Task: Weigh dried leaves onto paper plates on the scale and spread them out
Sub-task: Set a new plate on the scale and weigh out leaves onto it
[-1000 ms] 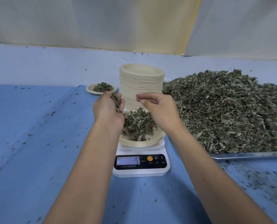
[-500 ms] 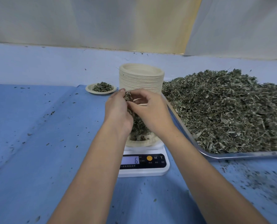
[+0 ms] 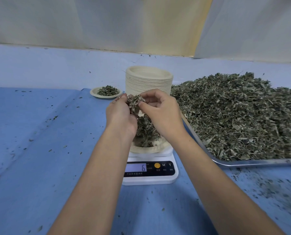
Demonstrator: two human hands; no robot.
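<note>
A white digital scale (image 3: 149, 173) stands at the centre and its display reads 6. On it sits a paper plate (image 3: 149, 148) with a mound of dried leaves (image 3: 145, 131). Above the plate my left hand (image 3: 120, 116) holds a clump of dried leaves (image 3: 134, 102). My right hand (image 3: 160, 111) pinches at the same clump with thumb and fingers. Both hands hide the plate's far side.
A tall stack of paper plates (image 3: 149, 80) stands right behind my hands. A filled plate of leaves (image 3: 106, 92) lies at the back left. A metal tray (image 3: 253, 162) heaped with dried leaves (image 3: 239, 116) fills the right. Leaf crumbs dot the blue cloth (image 3: 39, 150).
My hands came together over the plate; one second ago they were apart. The right hand now picks at the clump in the left. The scale reading rose from 5 to 6.
</note>
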